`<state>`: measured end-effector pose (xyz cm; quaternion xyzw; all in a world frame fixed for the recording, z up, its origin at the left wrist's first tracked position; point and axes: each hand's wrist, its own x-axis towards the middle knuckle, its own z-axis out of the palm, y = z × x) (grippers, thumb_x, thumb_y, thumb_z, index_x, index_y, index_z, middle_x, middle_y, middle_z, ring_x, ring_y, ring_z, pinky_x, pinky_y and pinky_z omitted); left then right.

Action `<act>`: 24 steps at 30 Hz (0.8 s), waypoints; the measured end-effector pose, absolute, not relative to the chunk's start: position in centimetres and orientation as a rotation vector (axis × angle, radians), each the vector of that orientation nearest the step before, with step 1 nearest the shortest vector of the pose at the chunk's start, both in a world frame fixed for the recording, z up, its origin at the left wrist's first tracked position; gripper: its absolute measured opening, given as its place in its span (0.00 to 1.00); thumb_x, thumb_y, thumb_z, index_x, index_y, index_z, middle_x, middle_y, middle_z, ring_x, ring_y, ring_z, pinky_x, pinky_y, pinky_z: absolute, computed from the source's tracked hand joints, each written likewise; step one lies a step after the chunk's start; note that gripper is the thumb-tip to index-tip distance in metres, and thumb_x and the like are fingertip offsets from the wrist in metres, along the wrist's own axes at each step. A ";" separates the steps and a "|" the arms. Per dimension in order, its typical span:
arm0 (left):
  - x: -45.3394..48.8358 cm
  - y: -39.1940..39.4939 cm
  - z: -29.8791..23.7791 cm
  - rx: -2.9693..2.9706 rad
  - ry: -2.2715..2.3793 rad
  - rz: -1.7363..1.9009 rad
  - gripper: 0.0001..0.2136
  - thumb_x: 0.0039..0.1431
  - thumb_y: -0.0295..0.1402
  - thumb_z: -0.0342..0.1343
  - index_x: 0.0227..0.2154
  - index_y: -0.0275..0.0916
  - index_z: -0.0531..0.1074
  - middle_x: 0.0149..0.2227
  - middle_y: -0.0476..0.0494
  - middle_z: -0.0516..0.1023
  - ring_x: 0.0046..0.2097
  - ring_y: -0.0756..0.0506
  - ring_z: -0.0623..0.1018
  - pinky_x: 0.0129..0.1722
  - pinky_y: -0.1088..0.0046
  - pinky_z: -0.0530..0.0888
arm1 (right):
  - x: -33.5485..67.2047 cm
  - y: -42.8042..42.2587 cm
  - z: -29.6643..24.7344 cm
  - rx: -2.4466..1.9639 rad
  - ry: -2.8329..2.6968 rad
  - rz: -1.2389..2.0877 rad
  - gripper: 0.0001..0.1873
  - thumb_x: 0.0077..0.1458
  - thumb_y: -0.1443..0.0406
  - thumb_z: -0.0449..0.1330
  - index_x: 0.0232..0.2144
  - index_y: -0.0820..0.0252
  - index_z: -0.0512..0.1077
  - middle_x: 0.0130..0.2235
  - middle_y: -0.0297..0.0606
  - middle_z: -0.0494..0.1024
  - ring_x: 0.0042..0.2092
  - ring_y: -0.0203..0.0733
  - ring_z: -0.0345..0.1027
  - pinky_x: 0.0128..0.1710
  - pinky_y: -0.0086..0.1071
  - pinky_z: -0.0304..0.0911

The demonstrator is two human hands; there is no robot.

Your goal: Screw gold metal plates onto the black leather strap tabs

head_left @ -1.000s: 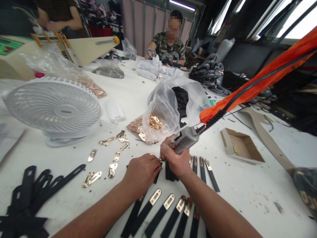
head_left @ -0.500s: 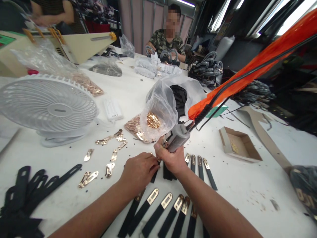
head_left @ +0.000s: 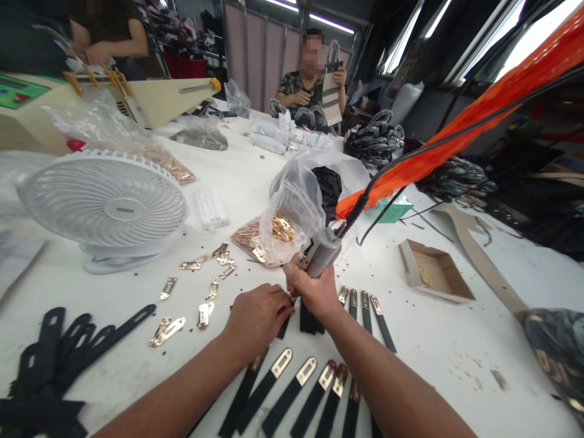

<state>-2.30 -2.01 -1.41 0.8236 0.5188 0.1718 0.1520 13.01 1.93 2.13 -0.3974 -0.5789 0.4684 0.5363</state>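
Note:
My right hand [head_left: 319,295] is wrapped round a grey electric screwdriver [head_left: 323,252] with a black cord, its lower end hidden by my fingers. Close beside it, my left hand [head_left: 255,313] pinches a black strap [head_left: 283,328], mostly covered by the fingers. Black straps with gold plates on their ends [head_left: 305,372] lie in a row below my hands. More plated straps [head_left: 382,322] are to the right. Loose gold metal plates [head_left: 168,331] lie scattered left of my left hand, and bare black straps [head_left: 50,340] are piled at the far left.
A white fan [head_left: 104,207] stands on the left. Ahead is a clear bag [head_left: 296,182] by a packet of gold plates [head_left: 249,237]. An open cardboard box [head_left: 435,271] sits to the right. Orange cloth [head_left: 456,140] slants overhead along the cord. Across the table a person [head_left: 292,85] holds up a bag.
The view has shifted slightly. My hands keep nearly the same hold, with the screwdriver tilted a little. The person across has raised a bag in one hand.

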 end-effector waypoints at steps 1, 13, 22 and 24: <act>-2.3 -2.0 -1.5 2.372 1.481 0.506 0.03 0.67 0.33 0.64 0.36 0.45 0.82 0.44 0.51 0.86 0.47 0.42 0.84 0.43 0.66 0.75 | 13.1 1.9 2.3 -0.947 -1.376 1.125 0.23 0.55 0.49 0.71 0.22 0.57 0.69 0.19 0.30 0.69 0.22 0.35 0.60 0.23 0.31 0.59; -2.7 -1.9 -1.9 2.335 1.277 0.783 0.05 0.66 0.31 0.67 0.33 0.43 0.78 0.39 0.52 0.84 0.43 0.46 0.82 0.44 0.70 0.72 | 14.9 0.1 4.5 -0.707 -1.203 1.143 0.18 0.60 0.52 0.71 0.30 0.57 0.73 0.22 0.29 0.72 0.22 0.36 0.66 0.24 0.32 0.63; -2.6 -2.2 -1.9 2.281 1.294 0.948 0.10 0.59 0.35 0.73 0.32 0.41 0.77 0.35 0.52 0.82 0.37 0.46 0.81 0.40 0.70 0.71 | 14.4 -2.3 5.6 -0.630 -1.166 1.139 0.14 0.64 0.56 0.69 0.31 0.57 0.73 0.23 0.28 0.71 0.23 0.36 0.66 0.24 0.31 0.59; -2.6 -2.2 -1.8 2.276 1.293 0.945 0.11 0.59 0.36 0.74 0.31 0.41 0.77 0.34 0.52 0.82 0.37 0.46 0.81 0.39 0.70 0.71 | 14.3 -2.3 5.7 -0.633 -1.167 1.134 0.14 0.64 0.56 0.68 0.32 0.57 0.73 0.23 0.28 0.71 0.23 0.36 0.65 0.24 0.32 0.58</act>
